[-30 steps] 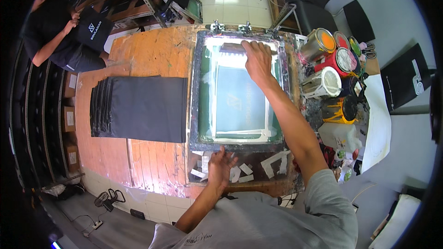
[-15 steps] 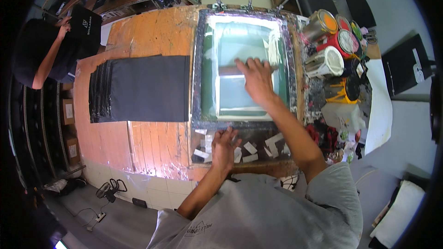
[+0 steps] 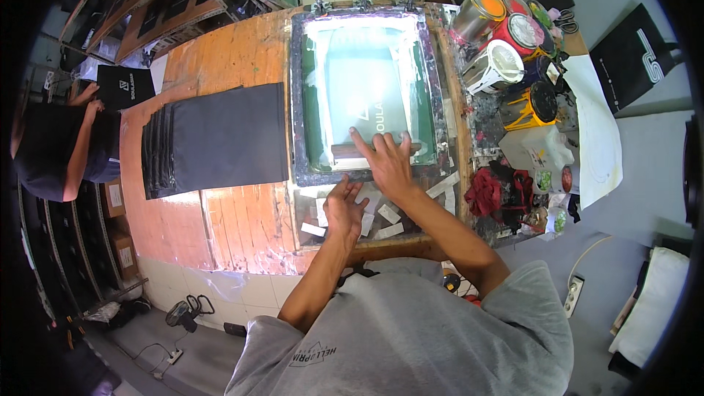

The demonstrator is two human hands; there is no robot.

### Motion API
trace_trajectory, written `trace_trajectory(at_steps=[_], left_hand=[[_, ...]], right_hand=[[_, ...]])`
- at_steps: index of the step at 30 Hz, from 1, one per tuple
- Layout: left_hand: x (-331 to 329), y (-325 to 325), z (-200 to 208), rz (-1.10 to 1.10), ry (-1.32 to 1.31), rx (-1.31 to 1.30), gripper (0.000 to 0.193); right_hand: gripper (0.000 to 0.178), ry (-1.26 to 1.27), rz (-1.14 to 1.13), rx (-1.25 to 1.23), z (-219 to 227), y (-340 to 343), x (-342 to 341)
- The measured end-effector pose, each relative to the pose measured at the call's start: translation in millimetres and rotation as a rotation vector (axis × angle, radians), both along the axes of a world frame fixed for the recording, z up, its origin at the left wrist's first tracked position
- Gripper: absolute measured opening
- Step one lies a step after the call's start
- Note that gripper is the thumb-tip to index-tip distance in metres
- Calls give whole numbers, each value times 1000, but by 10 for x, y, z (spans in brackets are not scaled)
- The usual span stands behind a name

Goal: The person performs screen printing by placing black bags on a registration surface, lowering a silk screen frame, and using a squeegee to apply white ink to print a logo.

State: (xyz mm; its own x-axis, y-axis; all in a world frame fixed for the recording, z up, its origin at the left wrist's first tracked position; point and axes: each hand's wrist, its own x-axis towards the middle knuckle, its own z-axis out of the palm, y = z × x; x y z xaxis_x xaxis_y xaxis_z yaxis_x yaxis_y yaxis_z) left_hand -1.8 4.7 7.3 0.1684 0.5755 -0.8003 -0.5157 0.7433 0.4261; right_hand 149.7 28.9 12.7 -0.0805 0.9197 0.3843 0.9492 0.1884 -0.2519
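Observation:
A printing screen (image 3: 299, 103) in a dark, paint-stained frame lies on the wooden table before me. Near its close end, a squeegee (image 3: 343, 151) with a brown handle rests across the mesh. My right hand (image 3: 389, 165) grips that squeegee from above, fingers spread along the handle. My left hand (image 3: 345, 209) is at the frame's near edge, its fingers apart and fingertips touching the edge. Pale lettering shows in the mesh above the squeegee. To the left lies an overlapping row of flat black pieces, possibly bags (image 3: 227, 136).
Paint cans (image 3: 480, 13) and tubs (image 3: 499, 66) crowd the right side, beside a red cloth (image 3: 484, 191). Clamps (image 3: 364, 1) stand at the screen's far edge. White scraps (image 3: 389, 213) lie below the frame. At far left another person (image 3: 59, 147) handles a black printed piece (image 3: 125, 88).
My right hand has drawn the squeegee toward me, from mid-screen to the near end. Lettering now shows in the mesh. The other person's black piece is lower. The head view has shifted.

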Motion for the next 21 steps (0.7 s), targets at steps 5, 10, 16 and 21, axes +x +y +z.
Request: trace_trajectory(at_steps=[5, 10, 16, 21], left_hand=[[20, 31, -35, -19, 26, 23, 80], [56, 51, 17, -10, 72, 10, 75], [52, 41, 74, -11, 85, 31, 62], [20, 45, 101, 1, 54, 43, 59]], right_hand=[[70, 3, -30, -7, -195, 556, 209], [70, -66, -83, 27, -301, 1598, 538], [67, -152, -110, -79, -254, 2468, 850], [72, 28, 23, -348, 80, 1922, 809]])
